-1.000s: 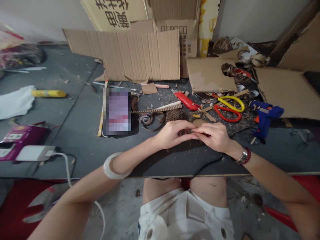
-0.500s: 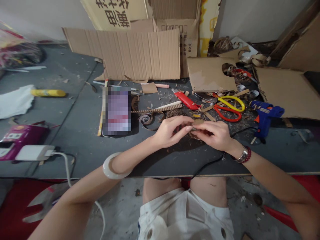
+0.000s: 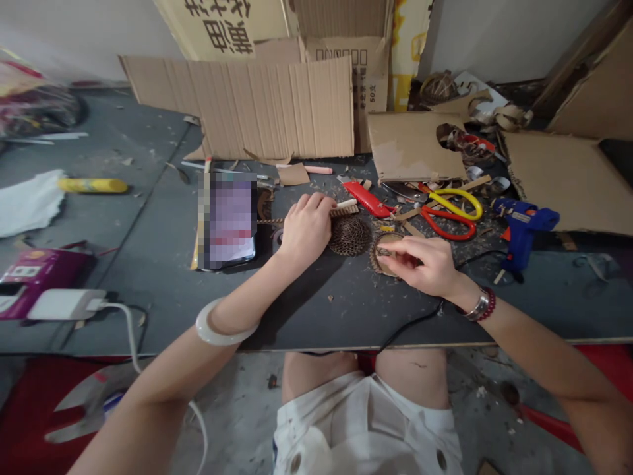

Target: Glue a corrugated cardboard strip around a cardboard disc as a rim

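Left hand [image 3: 306,229] closed in a narrow grip over a long thin wooden-backed brush [image 3: 346,209], its bristled end sticking out past the fingers toward the far side of the table and its tail end showing by the phone. Right hand [image 3: 420,264] has curled fingers [image 3: 395,249] down on a small brown coiled-cardboard ring [image 3: 384,254] lying on the table; grip narrow, can't tell if it is really pinching or only touching. A round brown rolled-cardboard dome [image 3: 349,236] sits between the hands, just beside the left hand. Table is a dark grey board [image 3: 341,316] scattered with cardboard bits; open strip runs between the hands and its pale front edge [image 3: 346,346]. Beyond the hands: red plastic utility knife [image 3: 368,199], yellow-handled scissors [image 3: 457,204], red-handled scissors [image 3: 448,224], blue hot glue gun [image 3: 521,234] near the right end, and a phone with pixelated screen [image 3: 228,221] left of the left hand. Tan corrugated cardboard sheet with round hole [image 3: 415,145] at the far edge. Upright carton [image 3: 341,72] behind it has upside-down dark Chinese characters and "50" printed; the rest is not readable. White bangle [image 3: 217,323] on left wrist; metal watch [image 3: 477,307] and red bead bracelet [image 3: 489,305] on right.
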A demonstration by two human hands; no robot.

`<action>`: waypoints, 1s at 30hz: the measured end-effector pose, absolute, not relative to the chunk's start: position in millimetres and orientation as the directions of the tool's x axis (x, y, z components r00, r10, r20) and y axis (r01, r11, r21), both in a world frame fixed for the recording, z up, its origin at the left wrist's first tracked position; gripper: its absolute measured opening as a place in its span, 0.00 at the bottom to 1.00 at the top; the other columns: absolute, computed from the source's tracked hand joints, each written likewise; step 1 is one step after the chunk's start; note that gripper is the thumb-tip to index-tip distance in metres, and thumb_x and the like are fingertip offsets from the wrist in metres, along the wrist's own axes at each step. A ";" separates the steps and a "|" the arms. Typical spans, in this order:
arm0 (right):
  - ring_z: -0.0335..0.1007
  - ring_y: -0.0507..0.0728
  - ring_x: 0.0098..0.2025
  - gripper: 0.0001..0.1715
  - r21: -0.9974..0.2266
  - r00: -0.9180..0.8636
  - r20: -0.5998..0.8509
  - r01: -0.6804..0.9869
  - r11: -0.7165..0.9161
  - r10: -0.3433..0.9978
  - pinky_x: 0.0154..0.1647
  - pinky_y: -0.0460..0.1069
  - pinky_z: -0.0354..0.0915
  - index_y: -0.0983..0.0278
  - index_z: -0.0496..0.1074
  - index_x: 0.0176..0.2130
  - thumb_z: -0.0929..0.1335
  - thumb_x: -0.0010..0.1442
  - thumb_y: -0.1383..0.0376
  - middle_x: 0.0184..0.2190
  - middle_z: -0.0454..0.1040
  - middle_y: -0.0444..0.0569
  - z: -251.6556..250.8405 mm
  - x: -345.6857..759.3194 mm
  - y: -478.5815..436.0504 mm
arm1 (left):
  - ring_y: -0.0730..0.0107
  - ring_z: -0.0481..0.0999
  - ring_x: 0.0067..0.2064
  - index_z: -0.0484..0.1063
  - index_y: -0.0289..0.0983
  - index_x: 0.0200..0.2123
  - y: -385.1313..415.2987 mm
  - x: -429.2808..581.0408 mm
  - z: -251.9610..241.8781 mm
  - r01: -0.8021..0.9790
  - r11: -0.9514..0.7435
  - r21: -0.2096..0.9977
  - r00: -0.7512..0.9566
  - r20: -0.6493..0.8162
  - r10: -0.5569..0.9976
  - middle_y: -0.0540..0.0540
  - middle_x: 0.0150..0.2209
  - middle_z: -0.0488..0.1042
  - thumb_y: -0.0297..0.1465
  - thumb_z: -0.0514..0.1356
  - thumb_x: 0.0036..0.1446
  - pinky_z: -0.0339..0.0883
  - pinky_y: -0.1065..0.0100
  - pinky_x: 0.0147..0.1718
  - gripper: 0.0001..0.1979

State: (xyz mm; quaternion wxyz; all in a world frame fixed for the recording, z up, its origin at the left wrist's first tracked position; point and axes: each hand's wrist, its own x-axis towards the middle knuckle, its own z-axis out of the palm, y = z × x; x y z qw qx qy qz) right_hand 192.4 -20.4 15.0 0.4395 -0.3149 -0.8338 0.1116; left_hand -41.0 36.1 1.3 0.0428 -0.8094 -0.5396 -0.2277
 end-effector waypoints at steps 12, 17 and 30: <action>0.65 0.46 0.21 0.06 -0.460 -0.414 0.661 0.435 0.774 0.626 0.25 0.43 0.64 0.64 0.75 0.38 0.70 0.58 0.66 0.25 0.76 0.43 14.1 192.9 -19.2 | 0.57 0.72 0.46 0.76 0.36 0.44 32.6 -41.6 11.3 0.923 -0.382 0.053 0.360 0.240 0.902 0.42 0.46 0.76 0.27 0.50 0.63 0.69 0.58 0.43 0.15; 0.64 0.46 0.20 0.06 -0.458 -0.420 0.659 0.436 0.775 0.625 0.24 0.43 0.64 0.64 0.75 0.38 0.70 0.58 0.66 0.24 0.75 0.42 13.0 193.6 -19.3 | 0.58 0.72 0.44 0.76 0.37 0.44 32.8 -43.6 14.4 0.896 -0.445 0.005 0.424 0.291 0.857 0.41 0.43 0.74 0.28 0.49 0.64 0.69 0.61 0.39 0.15; 0.64 0.46 0.21 0.06 -0.465 -0.415 0.650 0.445 0.766 0.636 0.24 0.43 0.64 0.64 0.75 0.38 0.70 0.58 0.65 0.26 0.77 0.43 12.2 192.2 -18.7 | 0.58 0.75 0.43 0.73 0.37 0.45 27.7 -35.6 19.3 0.911 -0.408 -0.049 0.410 0.197 0.891 0.42 0.39 0.77 0.31 0.47 0.67 0.68 0.63 0.35 0.16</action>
